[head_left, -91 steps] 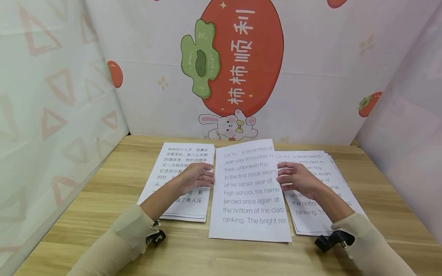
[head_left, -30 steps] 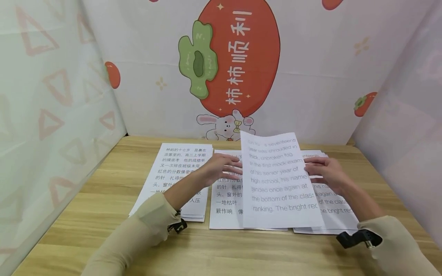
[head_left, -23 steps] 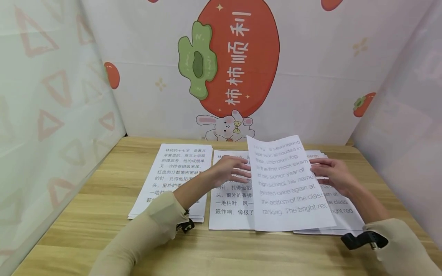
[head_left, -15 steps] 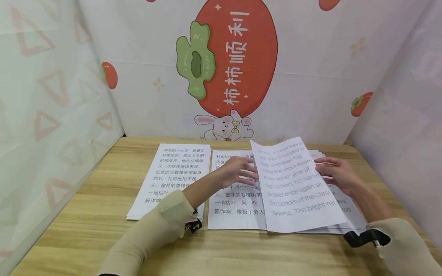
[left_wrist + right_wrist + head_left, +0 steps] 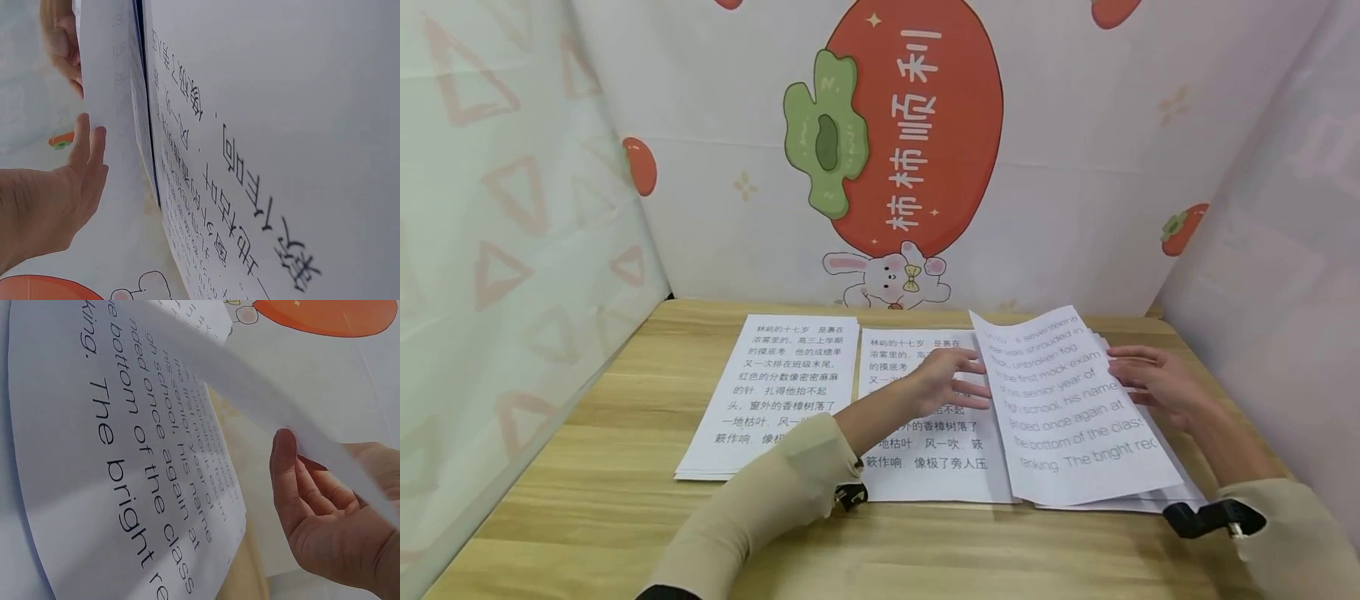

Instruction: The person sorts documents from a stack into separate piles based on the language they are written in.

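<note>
In the head view, both hands hold a raised sheet of paper (image 5: 1067,417) printed in English by its side edges; it bows and leans over the right-hand paper stack (image 5: 1127,502). My left hand (image 5: 942,382) is at its left edge, above the middle Chinese-printed paper (image 5: 925,483). At the opposite edge, my right hand (image 5: 1161,387) grips the sheet. The right wrist view shows the right hand (image 5: 337,519) with the sheet's edge passing between its digits. In the left wrist view, the left hand's fingers (image 5: 94,156) overlap the sheet.
A stack of Chinese-printed paper (image 5: 790,367) lies at the left of the wooden table (image 5: 880,550). White curtains with persimmon and rabbit prints (image 5: 917,125) stand close behind the table and along both sides. Wrist-worn black mounts (image 5: 1213,518) stick out below the sleeves.
Both hands have carried the English sheet from the middle of the table to the right, over the right stack. The Chinese-printed paper in the middle has come into view.
</note>
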### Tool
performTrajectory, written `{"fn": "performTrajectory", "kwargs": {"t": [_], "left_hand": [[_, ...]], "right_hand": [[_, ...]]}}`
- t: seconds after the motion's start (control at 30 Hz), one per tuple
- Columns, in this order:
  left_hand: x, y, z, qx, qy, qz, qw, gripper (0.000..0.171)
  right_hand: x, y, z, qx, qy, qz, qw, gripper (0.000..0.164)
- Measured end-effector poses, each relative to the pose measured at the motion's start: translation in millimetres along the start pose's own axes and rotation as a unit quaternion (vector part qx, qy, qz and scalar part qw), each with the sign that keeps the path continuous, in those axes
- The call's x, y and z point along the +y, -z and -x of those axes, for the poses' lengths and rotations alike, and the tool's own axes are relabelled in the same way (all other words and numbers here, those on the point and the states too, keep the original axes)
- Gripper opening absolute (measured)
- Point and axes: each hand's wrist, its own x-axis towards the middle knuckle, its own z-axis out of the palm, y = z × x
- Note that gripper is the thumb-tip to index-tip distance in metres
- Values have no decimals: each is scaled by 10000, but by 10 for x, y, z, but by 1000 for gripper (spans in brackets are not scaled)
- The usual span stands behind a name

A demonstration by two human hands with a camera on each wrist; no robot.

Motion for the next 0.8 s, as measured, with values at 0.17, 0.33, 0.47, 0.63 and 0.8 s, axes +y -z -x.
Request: {"fn": "performTrajectory", "kwargs": {"t": [0.17,0.33,0.47,0.63,0.8], "left_hand": [[-20,-106,-79,-165,-36,-25,9999,55],[-54,-181,-128,-414,-3,-161,9990,60],[-83,-225,-150,-588,27,-246,9980,61],[-115,-277,-161,-762,100,-504,9958,64],[-159,-290,-158,-789,228,-674,9943,60]], "right_hand": [[49,83,-9,178,18,398,9990,28],[84,151,-6,415,3,766,9962,53],[121,214,-4,587,-96,956,9936,58],[148,294,3,738,-278,1033,9915,63],[124,322,51,693,-359,1248,9891,66]]}}
